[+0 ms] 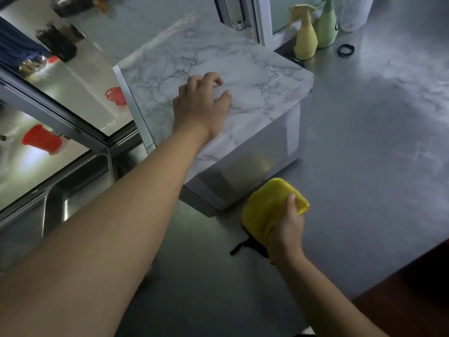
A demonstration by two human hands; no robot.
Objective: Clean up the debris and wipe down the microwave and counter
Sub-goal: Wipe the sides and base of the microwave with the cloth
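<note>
Broadly, a grey counter filling most of the view, bare steel-grey, with a sink at its left edge and mirrored panels above that. On the counter, against the back wall, a microwave — marble-patterned top, pale front with a shiny door panel facing the lower right. Behind it to the right, a yellow spray bottle just beside a green bottle; near them, apart on the counter, a small black ring.

Left hand planted on the microwave top, palm down near the front edge, fingers bent and pressing, holding nothing — seemingly bracing the box. Right hand wrapped around a folded yellow cloth, thumb over its upper edge, cloth low in front of the microwave's front corner, close over the counter; touching the surface or not, cannot tell. A dark scrap or strap on the counter just beneath the cloth, too dim to name.

Step in hand, judged: wiping, with the cloth at the microwave's front base or the counter just before it. No loose debris clearly visible. Next move likely calls for flat, even pressure through the cloth, steady bracing from above, and care not to snag that dark scrap.
</note>
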